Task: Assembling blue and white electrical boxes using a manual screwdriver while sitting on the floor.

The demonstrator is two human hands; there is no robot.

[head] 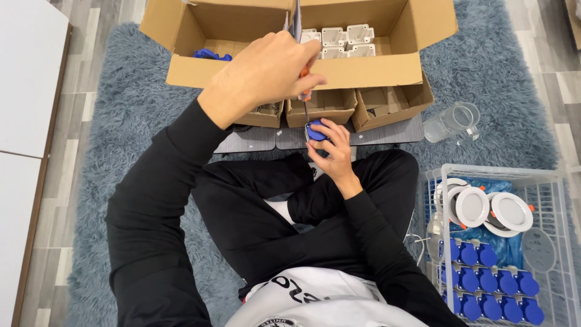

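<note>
Screwdriver [305, 97] mostly buried in the left hand [266, 72], only a sliver of orange handle and the thin shaft visible; tip contact on the blue part [316, 130] hidden by right hand [333, 151] fingers, part shape unclear. Large cardboard box [363, 75] cut off at top edge, blue item [212, 56] inside half behind the front wall, contents of the three small boxes [321, 108] in shadow. White wire basket [544, 181] clipped at the right and bottom edges, white furniture [27, 91] cut at left.
</note>
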